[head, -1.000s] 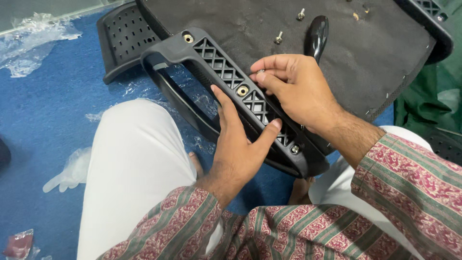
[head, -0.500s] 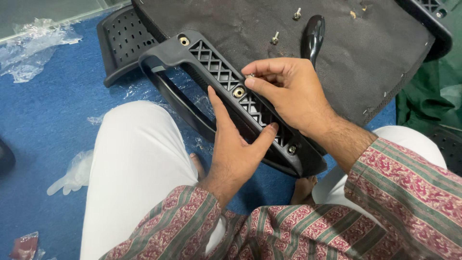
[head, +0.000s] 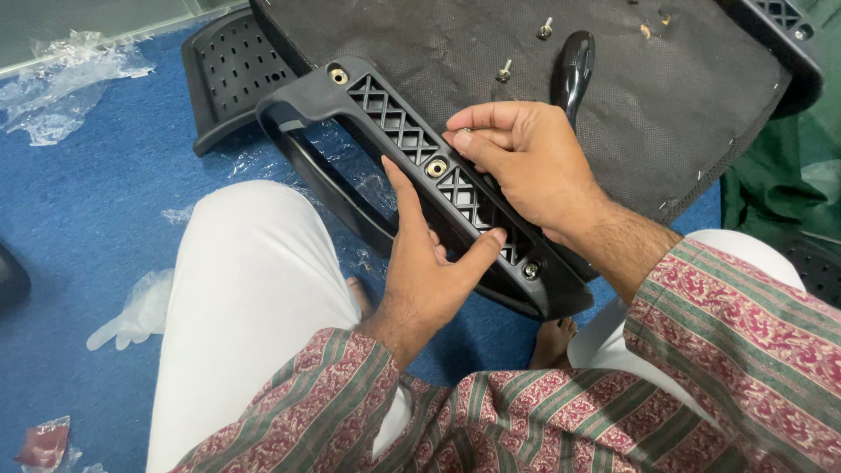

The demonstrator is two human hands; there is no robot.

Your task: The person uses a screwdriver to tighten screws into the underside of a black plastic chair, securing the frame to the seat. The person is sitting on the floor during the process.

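A black plastic chair armrest (head: 385, 118) with a lattice underside lies across my lap, against the upturned chair seat (head: 666, 96). My left hand (head: 429, 263) grips the armrest from below, thumb over its near edge. My right hand (head: 526, 162) rests on top of it, fingertips pinched just right of a brass screw hole (head: 436, 166); whether they hold a screw is hidden. Another hole (head: 338, 76) sits at the armrest's far end.
Loose bolts (head: 504, 70) and a black lever (head: 571, 66) stick out of the seat's fabric underside. A second black armrest (head: 232, 74) lies on the blue carpet (head: 88, 219). Clear plastic wrap (head: 70, 79) and a crumpled bag (head: 131, 311) lie at the left.
My right hand has shifted slightly along the armrest, fingertips closing in beside the middle screw hole. The left hand keeps its grip.
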